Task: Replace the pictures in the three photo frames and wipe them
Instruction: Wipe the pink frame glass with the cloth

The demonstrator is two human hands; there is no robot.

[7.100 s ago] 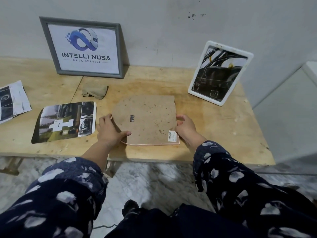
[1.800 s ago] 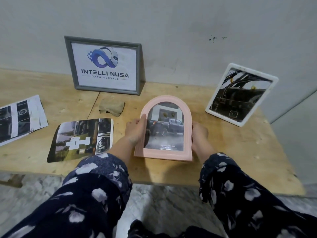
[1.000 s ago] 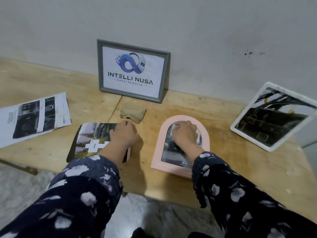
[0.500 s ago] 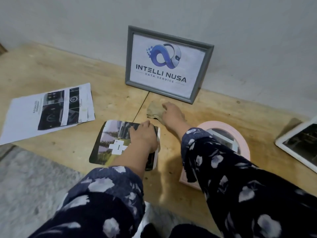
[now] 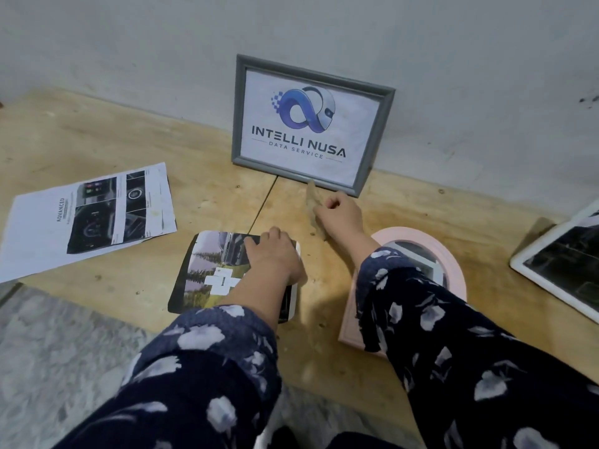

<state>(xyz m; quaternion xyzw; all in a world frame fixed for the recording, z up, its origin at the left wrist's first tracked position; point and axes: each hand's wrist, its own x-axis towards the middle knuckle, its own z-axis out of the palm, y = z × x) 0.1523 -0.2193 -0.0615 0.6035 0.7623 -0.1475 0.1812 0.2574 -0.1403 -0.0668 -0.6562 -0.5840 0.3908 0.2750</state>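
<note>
A pink arched photo frame (image 5: 453,254) lies face up on the wooden table (image 5: 97,140), partly under my right sleeve. My right hand (image 5: 340,215) grips a tan cloth (image 5: 312,202) just in front of the grey frame (image 5: 311,124), which leans on the wall with a logo print. My left hand (image 5: 272,254) rests flat on a loose photo print (image 5: 214,273). A white frame (image 5: 557,254) with a dark picture stands at the right edge.
A printed sheet (image 5: 87,212) with dark pictures lies at the left of the table. The wall rises right behind the frames. A marbled floor (image 5: 64,351) shows below the table's front edge.
The pink frame was turned face up and laid on the table. My right hand left it, reached to the cloth and has lifted it. My left hand moved onto the loose print.
</note>
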